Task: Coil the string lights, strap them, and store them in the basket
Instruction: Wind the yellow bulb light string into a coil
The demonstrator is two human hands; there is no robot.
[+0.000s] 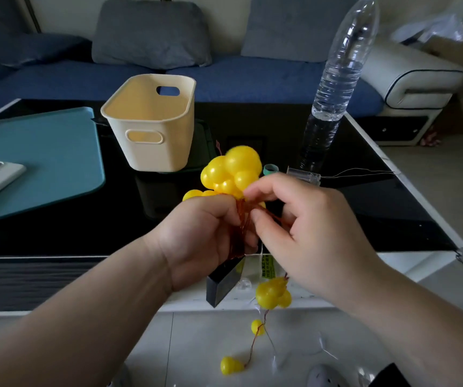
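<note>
coiling is partway: left hand [196, 241] grips the gathered string lights [231, 170]; right hand [303, 227] pinches their wire; a tail of bulbs [272, 294] hangs loose below the table's near edge; strapping remains, basket [152, 121] holds nothing visible

basket [152, 121] mouth open, bottle [336, 79] right

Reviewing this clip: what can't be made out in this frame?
Head view:
Wire coil: loop count hidden by left hand and right hand.
Black box: top hidden behind left hand.
Green label: print too small.
Bottle: cap cut off by top edge.
</note>
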